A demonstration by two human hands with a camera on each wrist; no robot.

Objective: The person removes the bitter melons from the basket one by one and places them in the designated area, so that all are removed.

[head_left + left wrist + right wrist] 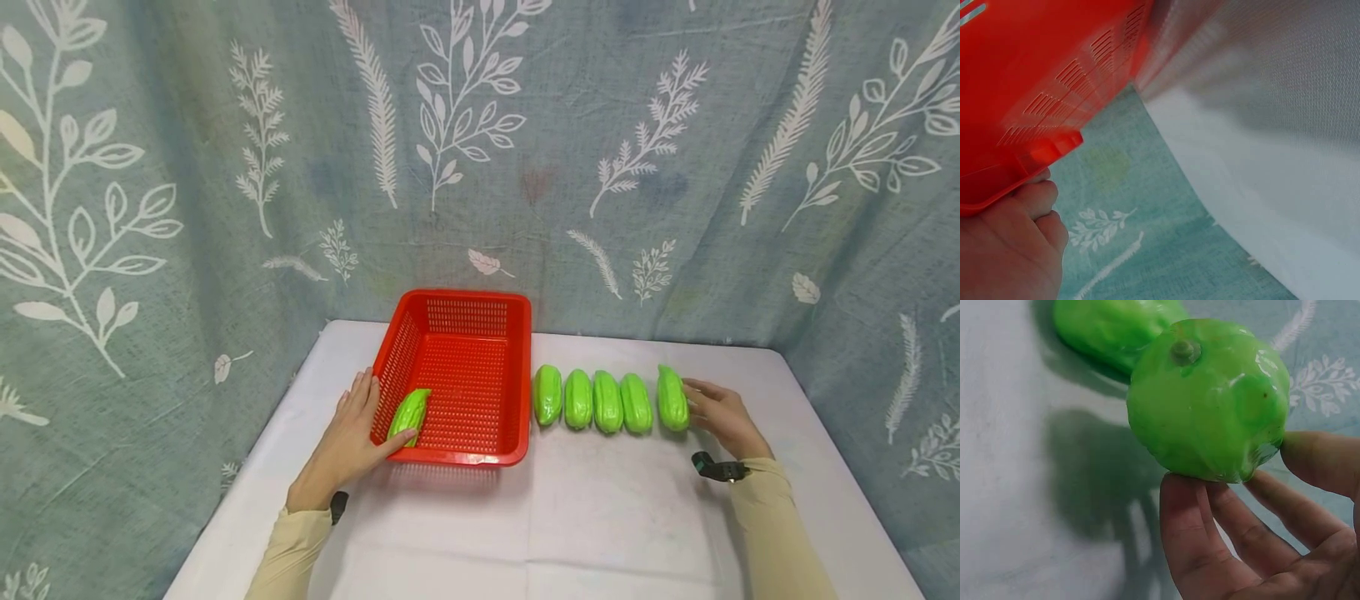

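A red slotted plastic basket (517, 375) stands left of centre in the head view. My left hand (348, 446) grips its near left corner, thumb over the front rim and fingers along the left side. The left wrist view shows the fingers (1038, 200) curled against the rim. One ridged green gourd (409, 415) lies inside the basket, close to that thumb. My right hand (723, 414) holds another green gourd (1204, 406) between thumb and fingertips; its shadow falls apart from it on the table.
Several similar green gourds (577, 400) lie in a row between the basket and the right hand. A white cloth (600, 517) covers the table. Behind it and at both sides hangs a grey-green curtain (562, 167) with white leaf prints.
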